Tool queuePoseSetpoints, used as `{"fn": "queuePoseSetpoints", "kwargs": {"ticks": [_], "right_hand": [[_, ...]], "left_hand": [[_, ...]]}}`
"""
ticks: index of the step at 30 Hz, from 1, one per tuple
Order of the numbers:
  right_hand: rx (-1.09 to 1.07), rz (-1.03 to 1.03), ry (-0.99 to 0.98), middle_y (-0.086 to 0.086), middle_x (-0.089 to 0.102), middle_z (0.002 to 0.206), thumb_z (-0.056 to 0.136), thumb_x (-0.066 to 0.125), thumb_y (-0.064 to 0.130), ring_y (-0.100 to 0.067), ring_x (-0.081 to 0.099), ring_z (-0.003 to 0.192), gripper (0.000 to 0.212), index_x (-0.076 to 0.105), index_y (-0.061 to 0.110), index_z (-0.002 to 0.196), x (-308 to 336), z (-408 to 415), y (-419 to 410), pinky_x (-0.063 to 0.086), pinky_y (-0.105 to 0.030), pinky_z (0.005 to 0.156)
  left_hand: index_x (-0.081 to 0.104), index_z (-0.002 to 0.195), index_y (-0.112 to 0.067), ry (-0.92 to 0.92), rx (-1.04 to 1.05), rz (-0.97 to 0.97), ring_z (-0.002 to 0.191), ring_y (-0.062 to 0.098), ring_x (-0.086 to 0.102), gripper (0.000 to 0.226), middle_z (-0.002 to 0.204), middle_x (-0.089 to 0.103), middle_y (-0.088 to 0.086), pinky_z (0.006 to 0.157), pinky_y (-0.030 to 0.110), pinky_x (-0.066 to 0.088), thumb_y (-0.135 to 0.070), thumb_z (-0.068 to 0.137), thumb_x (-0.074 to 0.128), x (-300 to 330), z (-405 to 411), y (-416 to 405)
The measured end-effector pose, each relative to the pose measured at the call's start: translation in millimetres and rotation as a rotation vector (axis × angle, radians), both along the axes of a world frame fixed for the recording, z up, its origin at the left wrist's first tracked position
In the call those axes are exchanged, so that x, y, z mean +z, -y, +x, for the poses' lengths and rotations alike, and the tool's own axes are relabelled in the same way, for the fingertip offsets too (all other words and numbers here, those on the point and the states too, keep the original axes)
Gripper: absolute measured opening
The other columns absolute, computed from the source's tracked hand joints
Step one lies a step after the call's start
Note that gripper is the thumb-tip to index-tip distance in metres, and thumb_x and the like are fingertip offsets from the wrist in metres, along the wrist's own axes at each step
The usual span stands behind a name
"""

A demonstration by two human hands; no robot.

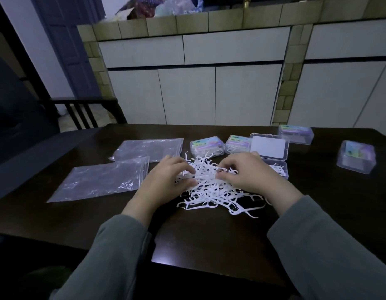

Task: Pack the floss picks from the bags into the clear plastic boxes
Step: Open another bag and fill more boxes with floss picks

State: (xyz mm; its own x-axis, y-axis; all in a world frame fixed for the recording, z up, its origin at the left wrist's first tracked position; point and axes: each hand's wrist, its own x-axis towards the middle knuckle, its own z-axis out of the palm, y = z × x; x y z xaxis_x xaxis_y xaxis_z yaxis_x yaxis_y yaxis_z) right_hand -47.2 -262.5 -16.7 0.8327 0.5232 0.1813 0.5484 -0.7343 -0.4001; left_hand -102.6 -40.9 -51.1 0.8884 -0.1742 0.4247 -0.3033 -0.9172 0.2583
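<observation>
A loose heap of white floss picks [211, 187] lies on the dark table [209, 239] in front of me. My left hand [166, 180] grips picks at the heap's left side with curled fingers. My right hand [250, 176] pinches picks at the top right of the heap. Behind my right hand an open clear box [278, 167] holds a few picks, its lid [269, 146] standing up. Two flat empty clear bags lie to the left, one nearer [101, 180] and one farther [148, 148].
Closed clear boxes with colourful labels stand behind the heap [206, 146], [237, 144], at the back right [296, 133] and far right [356, 156]. White cabinets rise beyond the table's far edge. A dark chair stands at the left.
</observation>
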Motion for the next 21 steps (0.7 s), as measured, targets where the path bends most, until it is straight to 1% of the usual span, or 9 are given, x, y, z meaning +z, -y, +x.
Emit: {"fn": "queuePoseSetpoints", "kwargs": {"ticks": [3,6,9,11,13,15,17,19,21], "right_hand": [[-0.018,0.072,-0.005,0.016,0.06,0.094,0.09,0.06,0.046,-0.012,0.039,0.098,0.019,0.069,0.035,0.103,-1,1,1,0.027,-0.03,0.089],[-0.016,0.122,0.026,0.022,0.054,0.081,0.09,0.063,0.043,-0.007,0.042,0.088,0.013,0.07,0.036,0.096,-1,3,1,0.028,-0.032,0.095],[-0.021,0.191,0.042,0.02,0.055,0.079,0.09,0.063,0.043,-0.01,0.045,0.09,0.007,0.068,0.038,0.091,-2,5,4,0.03,-0.034,0.096],[-0.016,0.205,0.053,0.018,0.057,0.078,0.09,0.062,0.043,-0.009,0.048,0.088,0.007,0.068,0.039,0.091,-2,7,5,0.029,-0.035,0.098],[-0.013,0.202,0.064,0.018,0.059,0.081,0.09,0.062,0.043,-0.011,0.051,0.091,0.006,0.067,0.04,0.09,-3,9,5,0.028,-0.035,0.099],[-0.023,0.213,0.084,0.016,0.063,0.085,0.09,0.062,0.045,-0.016,0.052,0.098,0.005,0.066,0.044,0.087,-5,11,6,0.026,-0.032,0.093],[-0.042,0.25,0.111,0.016,0.066,0.089,0.089,0.062,0.045,-0.019,0.052,0.102,0.006,0.068,0.043,0.089,-5,13,7,0.026,-0.031,0.09],[-0.037,0.304,0.135,0.022,0.063,0.086,0.088,0.065,0.041,-0.011,0.052,0.098,0.008,0.072,0.039,0.09,-2,12,8,0.033,-0.037,0.095],[-0.022,0.353,0.157,0.03,0.057,0.078,0.087,0.068,0.035,0.002,0.05,0.085,0.008,0.075,0.033,0.088,1,11,9,0.038,-0.044,0.095]], "left_hand": [[0.067,0.102,-0.028,-0.009,0.021,-0.012,0.097,0.004,0.047,0.024,0.101,0.061,-0.017,0.078,0.023,0.043,-0.045,0.084,0.066,1,-2,2],[0.067,0.112,-0.026,0.031,0.018,-0.003,0.097,0.004,0.049,0.024,0.103,0.063,-0.015,0.076,0.021,0.043,-0.036,0.09,0.063,1,-4,5],[0.067,0.116,-0.022,0.063,-0.009,0.029,0.095,0.008,0.049,0.027,0.105,0.067,-0.01,0.076,0.019,0.04,-0.03,0.091,0.062,-1,-3,5],[0.072,0.108,-0.02,0.084,-0.018,0.053,0.091,0.012,0.05,0.022,0.1,0.069,-0.008,0.074,0.02,0.041,-0.029,0.089,0.066,-2,-2,4],[0.075,0.1,-0.018,0.11,-0.006,0.059,0.085,0.014,0.051,0.017,0.092,0.071,-0.006,0.07,0.025,0.045,-0.026,0.086,0.07,-2,0,3],[0.076,0.096,-0.016,0.143,0.014,0.058,0.082,0.016,0.051,0.013,0.086,0.071,-0.004,0.067,0.029,0.047,-0.022,0.084,0.072,-3,1,2],[0.075,0.093,-0.014,0.168,0.04,0.052,0.081,0.017,0.051,0.011,0.085,0.071,-0.003,0.066,0.027,0.043,-0.018,0.083,0.073,-4,1,2],[0.074,0.091,-0.013,0.198,0.061,0.045,0.081,0.016,0.049,0.009,0.085,0.071,-0.003,0.067,0.023,0.037,-0.017,0.083,0.073,-4,1,2],[0.072,0.088,-0.013,0.232,0.082,0.025,0.079,0.012,0.044,0.005,0.083,0.069,-0.004,0.065,0.019,0.034,-0.016,0.084,0.071,-4,2,3]]}}
